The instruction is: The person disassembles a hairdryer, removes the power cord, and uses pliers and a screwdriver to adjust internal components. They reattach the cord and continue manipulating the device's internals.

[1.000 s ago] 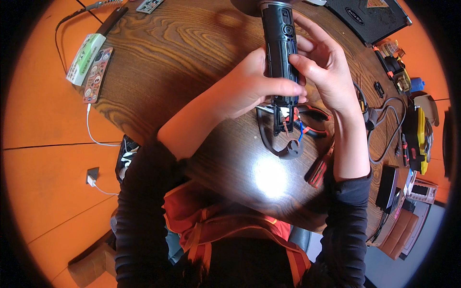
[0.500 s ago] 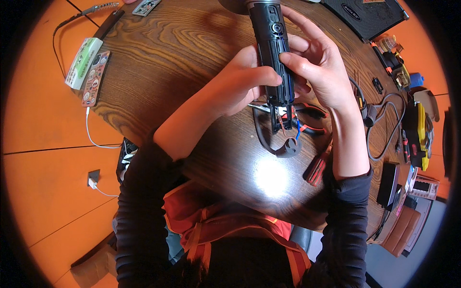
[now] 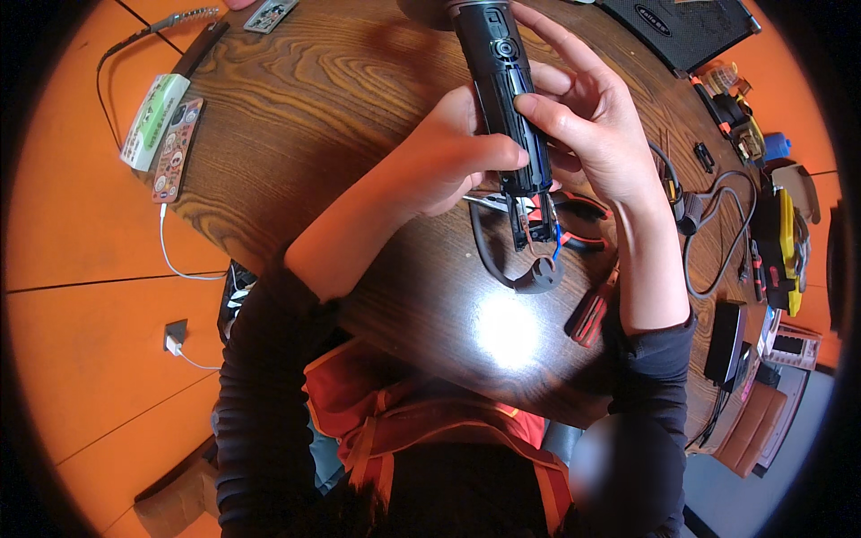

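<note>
Both hands hold a black corded power tool (image 3: pixel 509 112), shaped like an angle grinder, upright over the table; its top end is cut off by the frame edge. My left hand (image 3: pixel 453 148) wraps its left side, thumb pressed on the lower casing. On the right side, my right hand (image 3: pixel 587 117) grips with its thumb on the front and fingers behind. The lower end is uncovered, with brown and blue wires (image 3: pixel 558 247) showing. A dark cable (image 3: pixel 489 255) with a thick sleeve hangs there. Red-and-black pliers (image 3: pixel 587 242) lie behind it.
A red-handled screwdriver (image 3: pixel 592 309) lies by my right forearm. Phone (image 3: pixel 177 152) and green-white box (image 3: pixel 154 121) sit at the table's left edge. A looped cable (image 3: pixel 740 179), yellow-black case (image 3: pixel 789 242) and black speaker-like box (image 3: pixel 686 31) are on the right. Bright glare marks the front tabletop.
The power tool has shifted slightly up and left, and tilts a little more. My thumbs keep nearly the same places on it.
</note>
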A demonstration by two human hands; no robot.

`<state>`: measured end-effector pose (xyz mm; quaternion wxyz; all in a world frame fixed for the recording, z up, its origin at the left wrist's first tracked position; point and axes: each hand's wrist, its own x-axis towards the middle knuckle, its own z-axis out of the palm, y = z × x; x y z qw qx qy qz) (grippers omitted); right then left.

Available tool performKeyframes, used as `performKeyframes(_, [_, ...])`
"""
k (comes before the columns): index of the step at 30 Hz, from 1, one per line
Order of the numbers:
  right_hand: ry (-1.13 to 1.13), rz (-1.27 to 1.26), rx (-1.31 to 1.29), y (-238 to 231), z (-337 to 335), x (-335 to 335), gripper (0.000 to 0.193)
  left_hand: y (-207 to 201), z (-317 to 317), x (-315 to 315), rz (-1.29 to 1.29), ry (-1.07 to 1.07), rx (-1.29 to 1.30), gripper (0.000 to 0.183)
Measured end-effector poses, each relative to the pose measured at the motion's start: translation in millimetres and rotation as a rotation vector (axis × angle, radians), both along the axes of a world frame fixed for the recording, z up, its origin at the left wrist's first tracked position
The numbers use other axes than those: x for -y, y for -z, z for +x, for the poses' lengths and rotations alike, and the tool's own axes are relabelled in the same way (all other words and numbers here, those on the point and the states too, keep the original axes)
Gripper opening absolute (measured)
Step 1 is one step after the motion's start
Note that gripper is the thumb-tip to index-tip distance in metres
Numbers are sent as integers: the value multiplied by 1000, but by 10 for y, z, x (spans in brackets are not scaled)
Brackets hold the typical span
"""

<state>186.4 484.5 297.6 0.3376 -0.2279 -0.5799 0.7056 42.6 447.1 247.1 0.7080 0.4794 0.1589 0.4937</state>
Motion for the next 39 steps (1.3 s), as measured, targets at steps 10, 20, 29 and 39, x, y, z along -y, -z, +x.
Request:
performKeyframes(10, [-137, 198, 159, 164, 44, -79, 71, 7, -85, -34, 67, -115, -7, 61])
performKeyframes(20, [-126, 194, 112, 122, 40, -41, 76, -6, -73, -27, 141, -104, 11, 56])
performKeyframes(29, [-62, 137, 59, 143, -13, -11, 58, 12, -32, 6, 55, -118, 62, 50])
performKeyframes(39, [114, 11, -74, 138, -104, 134, 34, 65, -64, 13, 85, -214, -110, 53])
